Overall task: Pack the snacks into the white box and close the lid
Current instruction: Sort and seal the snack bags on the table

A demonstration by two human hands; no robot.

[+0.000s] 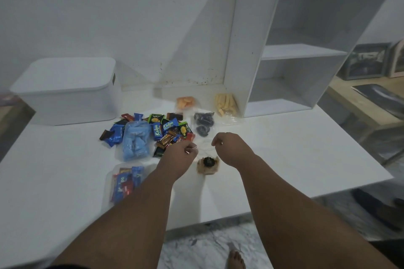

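A white table (284, 155) fills most of the view, and a white shelf (240, 50) stands on its far right part. The white box (65, 94) stands at the far left of the table, with its lid on, well apart from both hands. Between box and shelf lies a pile of wrapped bars (168, 129). A blue bag (136, 141) lies against the pile, and a packed bag of bars (124, 181) lies nearer to the person. Behind are a bag of black cookies (203, 124), a bag of yellow sticks (226, 105) and a bag of orange snacks (185, 102). The left hand (180, 155) and the right hand (229, 146) are near each other, fingers curled. Each seems to pinch one side of a thin clear bag (205, 145). A small brown packet (207, 165) lies on the table just below them.
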